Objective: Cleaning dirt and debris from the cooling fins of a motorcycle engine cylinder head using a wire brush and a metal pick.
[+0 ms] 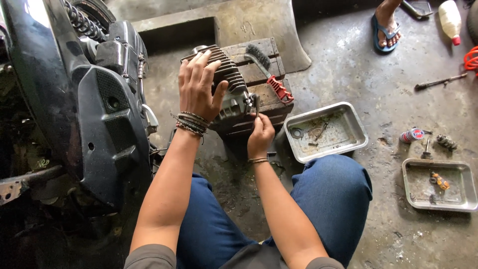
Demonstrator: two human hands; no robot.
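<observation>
Head view is looking down on a person crouching on a stained concrete floor (348, 79), knees in blue trousers filling the bottom of the frame. At centre, a finned engine cylinder (230, 82) is sitting on a dark wooden block (261, 74), already off the black motorbike (84, 99) that is filling the left of the frame. The left hand (198, 87) is pressing down on the cylinder's fins, fingers spread and wrapping over its top to steady it. The right hand (260, 134), just below and right of the cylinder, is pinching a thin metal tool (256, 105) between closed fingertips and holding its tip against the cylinder's lower right face; what kind of tool it is cannot be told.

Judging from this, the dismantling is well along: the cylinder is out, and small parts are lying in a steel tray (358, 134) right of centre and in a second tray (465, 184) at lower right. A wire brush with a red handle (271, 74) is resting on the block behind the cylinder. The work on the cylinder's face seems to be in progress rather than finished, though how much remains is not showing.

Loose tools and a spring are lying at right, and another person's sandalled foot (387, 27) is standing at the top.
</observation>
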